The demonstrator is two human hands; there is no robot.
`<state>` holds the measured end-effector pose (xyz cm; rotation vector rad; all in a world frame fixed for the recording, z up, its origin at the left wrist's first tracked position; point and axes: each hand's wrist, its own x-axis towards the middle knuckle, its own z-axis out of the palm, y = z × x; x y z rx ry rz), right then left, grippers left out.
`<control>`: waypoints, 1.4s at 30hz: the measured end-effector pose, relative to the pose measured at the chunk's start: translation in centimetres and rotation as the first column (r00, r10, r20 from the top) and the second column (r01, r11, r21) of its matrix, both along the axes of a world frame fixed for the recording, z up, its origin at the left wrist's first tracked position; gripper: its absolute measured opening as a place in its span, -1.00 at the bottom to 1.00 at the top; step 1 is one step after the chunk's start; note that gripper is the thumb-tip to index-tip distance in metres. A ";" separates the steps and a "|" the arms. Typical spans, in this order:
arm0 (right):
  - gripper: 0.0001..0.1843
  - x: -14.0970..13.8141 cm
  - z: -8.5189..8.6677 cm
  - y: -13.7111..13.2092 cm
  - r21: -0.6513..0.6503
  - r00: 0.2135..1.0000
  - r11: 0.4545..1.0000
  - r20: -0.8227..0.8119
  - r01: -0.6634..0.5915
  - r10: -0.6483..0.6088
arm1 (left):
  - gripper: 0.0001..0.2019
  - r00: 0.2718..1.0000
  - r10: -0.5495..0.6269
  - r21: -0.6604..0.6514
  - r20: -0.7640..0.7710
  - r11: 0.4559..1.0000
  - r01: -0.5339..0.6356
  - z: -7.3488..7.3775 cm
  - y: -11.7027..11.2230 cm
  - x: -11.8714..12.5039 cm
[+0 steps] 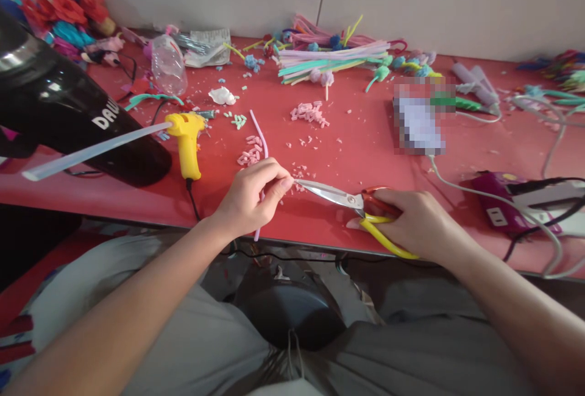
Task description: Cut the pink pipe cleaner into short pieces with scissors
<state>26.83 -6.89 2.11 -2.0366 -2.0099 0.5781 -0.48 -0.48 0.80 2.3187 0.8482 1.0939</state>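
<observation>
My left hand [256, 196] is closed in a pinch over the front of the table. A lilac pipe cleaner [259, 131] runs through or under this hand, showing above and below it. Whatever sits between thumb and fingertip is too small to make out. My right hand [418, 222] grips scissors [336, 194] with one red and one yellow handle. Their blades look nearly closed, and the tips meet my left fingertips. Short pink cut pieces [250, 151] lie just beyond my left hand, with another pink pile [309, 113] farther back and tiny bits around the blades.
A yellow glue gun [188, 146] with a long glue stick stands left, beside a black bottle [77, 97]. Bundled pipe cleaners [333, 61] lie at the back by the wall. To the right are a blurred-out device on a cable and a purple power strip [498, 207].
</observation>
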 end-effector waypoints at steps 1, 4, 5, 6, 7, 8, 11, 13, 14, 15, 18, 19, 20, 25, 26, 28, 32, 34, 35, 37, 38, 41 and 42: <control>-0.29 0.0 -0.1 0.0 0.011 1.000 1.000 -0.004 -0.003 0.004 | -0.82 1.000 0.002 0.001 0.002 1.000 -0.002 0.0 0.0 0.0; -0.30 0.1 -0.3 -0.1 0.062 1.000 0.998 -0.006 -0.012 0.012 | -0.82 1.000 0.005 0.000 0.000 1.000 -0.005 -0.1 0.1 0.0; -0.31 0.1 -0.5 -0.1 0.070 1.000 0.997 -0.004 -0.010 0.010 | -0.82 1.000 0.007 -0.003 -0.003 1.000 -0.007 0.0 0.1 0.0; -0.31 0.2 -0.5 -0.2 0.074 1.000 0.997 -0.002 -0.007 0.007 | -0.82 1.000 0.008 -0.006 -0.005 1.000 -0.008 0.0 0.0 0.0; -0.32 0.2 -0.6 -0.2 0.072 1.000 0.997 -0.004 -0.005 0.005 | -0.82 1.000 0.010 -0.008 -0.006 1.000 -0.010 0.0 0.0 0.0; -0.32 0.3 -0.6 -0.3 0.065 1.000 0.998 -0.009 -0.006 0.006 | -0.82 1.000 0.012 -0.010 -0.007 1.000 -0.012 0.0 0.0 0.0; -0.33 0.3 -0.5 -0.3 0.046 1.000 0.999 -0.021 -0.004 0.005 | -0.82 1.000 0.012 -0.007 -0.001 1.000 -0.012 0.0 0.0 0.0; -0.32 0.2 -0.3 -0.3 0.028 1.000 1.000 -0.022 0.003 -0.002 | -0.83 1.000 0.010 -0.005 0.006 1.000 -0.010 -0.1 0.1 0.0; -0.32 0.1 -0.3 -0.3 0.020 1.000 1.000 -0.025 0.006 -0.005 | -0.83 1.000 0.009 -0.004 0.010 1.000 -0.009 -0.1 0.1 0.0; -0.32 0.1 -0.2 -0.3 0.011 1.000 1.000 -0.028 0.005 -0.005 | -0.83 1.000 0.008 -0.003 0.013 1.000 -0.008 -0.1 0.1 0.0; -0.34 0.0 0.0 -0.2 0.011 0.999 1.000 -0.036 -0.002 0.002 | -0.84 1.000 0.007 0.001 0.021 1.000 -0.007 -0.2 0.0 0.0; -0.33 0.0 0.0 -0.1 0.021 0.999 1.000 -0.038 -0.007 0.008 | -0.84 1.000 0.007 0.000 0.022 1.000 -0.007 -0.2 0.0 0.0; -0.33 0.0 0.0 -0.1 0.031 0.999 0.999 -0.038 -0.014 0.015 | -0.84 1.000 0.007 -0.002 0.021 1.000 -0.007 -0.2 0.0 0.0; -0.29 -0.1 0.0 -0.1 0.022 1.000 1.000 -0.011 -0.004 0.004 | -0.84 1.000 0.011 -0.002 0.017 1.000 -0.011 -0.2 0.0 0.0; -0.28 -0.1 0.0 -0.1 0.018 1.000 1.000 -0.004 0.005 -0.005 | -0.84 1.000 0.010 0.002 0.018 1.000 -0.010 -0.2 0.0 0.0; -0.28 -0.1 0.0 -0.1 0.012 1.000 1.000 0.002 0.010 -0.010 | -0.84 1.000 0.007 0.005 0.018 1.000 -0.007 -0.1 0.1 0.0; -0.29 -0.1 -0.1 -0.1 0.010 1.000 1.000 0.008 0.001 -0.001 | -0.84 1.000 0.008 0.005 0.015 1.000 -0.008 -0.1 0.1 0.0; -0.29 -0.1 -0.1 0.0 0.017 1.000 1.000 0.012 0.001 -0.001 | -0.84 1.000 0.007 0.007 0.014 1.000 -0.007 -0.1 0.1 0.0; -0.29 -0.1 -0.1 0.0 0.019 1.000 1.000 0.013 0.000 0.000 | -0.84 1.000 0.007 0.008 0.013 1.000 -0.007 -0.1 0.1 0.0; -0.30 -0.1 -0.1 0.0 0.025 1.000 1.000 0.018 0.000 -0.001 | -0.83 1.000 0.008 0.011 0.014 1.000 -0.008 -0.1 0.1 0.0; -0.30 -0.1 -0.1 0.0 0.026 1.000 1.000 0.021 0.002 -0.002 | -0.83 1.000 0.008 0.011 0.015 1.000 -0.008 -0.1 0.1 0.0; -0.30 -0.1 -0.2 0.0 0.028 1.000 1.000 0.025 0.005 -0.006 | -0.84 1.000 0.009 0.011 0.017 1.000 -0.009 -0.1 0.1 0.0; -0.30 -0.1 -0.2 0.0 0.030 1.000 1.000 0.025 0.007 -0.008 | -0.84 1.000 0.010 0.011 0.017 1.000 -0.010 -0.1 0.1 0.0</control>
